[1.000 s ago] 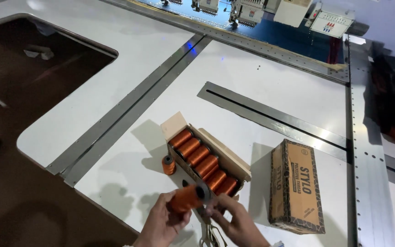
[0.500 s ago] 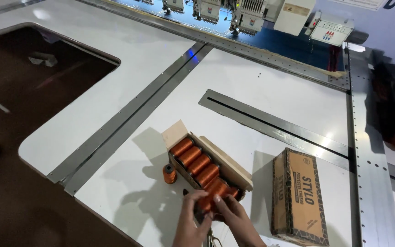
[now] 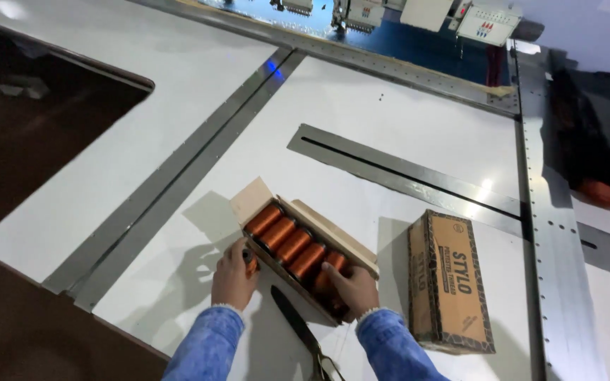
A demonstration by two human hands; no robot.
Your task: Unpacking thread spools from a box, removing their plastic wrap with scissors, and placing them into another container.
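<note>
An open cardboard box [image 3: 259, 201] lies on the white table, with a row of orange thread spools [image 3: 292, 245] in it. My right hand [image 3: 352, 288] rests on the box's near end, its fingers around the nearest orange spool [image 3: 332, 264] in the row. At the box's left side, my left hand [image 3: 232, 276] closes around a loose orange spool [image 3: 250, 258] standing on the table. Both sleeves are blue denim.
Dark scissors [image 3: 296, 321] lie on the table between my forearms. A closed brown cardboard box [image 3: 450, 282] lies to the right. Grey metal rails [image 3: 404, 173] cross the white table [image 3: 390, 120]. A dark cut-out [image 3: 30, 127] opens at left; machine heads stand at the back.
My hands were together in front of the box with a spool. The right hand has gone to the box's near end with it; the left has moved to the loose spool.
</note>
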